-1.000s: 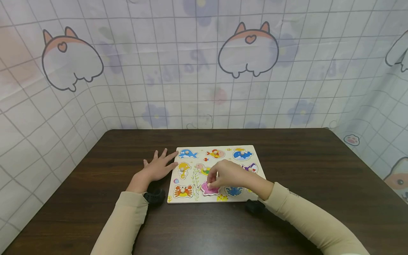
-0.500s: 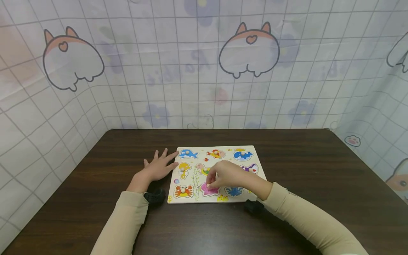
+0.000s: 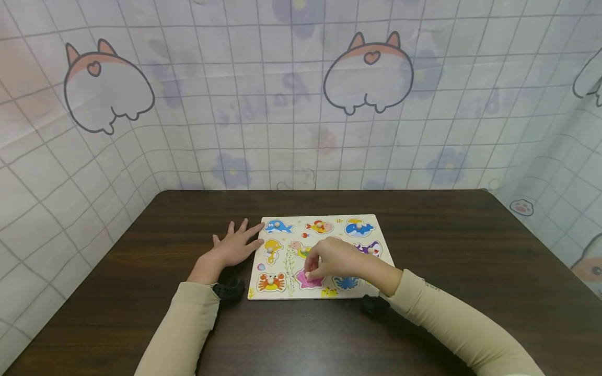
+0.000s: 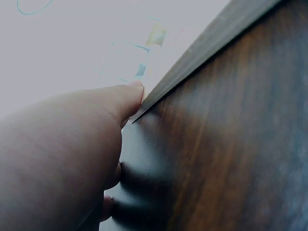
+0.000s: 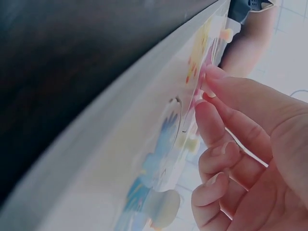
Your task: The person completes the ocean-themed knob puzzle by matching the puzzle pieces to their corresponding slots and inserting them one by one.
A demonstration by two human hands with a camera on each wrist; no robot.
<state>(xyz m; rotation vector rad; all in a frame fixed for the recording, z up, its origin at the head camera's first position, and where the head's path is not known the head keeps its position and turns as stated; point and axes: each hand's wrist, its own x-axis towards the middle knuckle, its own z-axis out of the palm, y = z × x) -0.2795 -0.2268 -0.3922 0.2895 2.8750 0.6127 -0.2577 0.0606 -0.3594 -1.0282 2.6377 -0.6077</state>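
Note:
A wooden peg puzzle board (image 3: 279, 265) with sea-animal pieces lies on the dark table. My right hand (image 3: 337, 257) pinches the small knob of the pink shell-shaped piece (image 3: 309, 282) in the bottom row; in the right wrist view, thumb and index finger meet on that knob (image 5: 208, 90) while the other fingers curl free. The piece appears to lie in its recess. My left hand (image 3: 231, 250) has its fingers spread at the board's left edge, thumb and index fingertip touching it. In the left wrist view the thumb (image 4: 130, 98) rests against the board's side.
Close to the right hand are the blue octopus piece (image 3: 346, 283) and the turtle piece (image 3: 299, 249), partly covered. The crab piece (image 3: 271, 282) sits at the lower left. A patterned cloth wall (image 3: 301, 130) rises behind the table (image 3: 437, 235).
The pink shell piece has shifted slightly under my right hand and appears flatter in its recess than a second ago. My left hand keeps its place.

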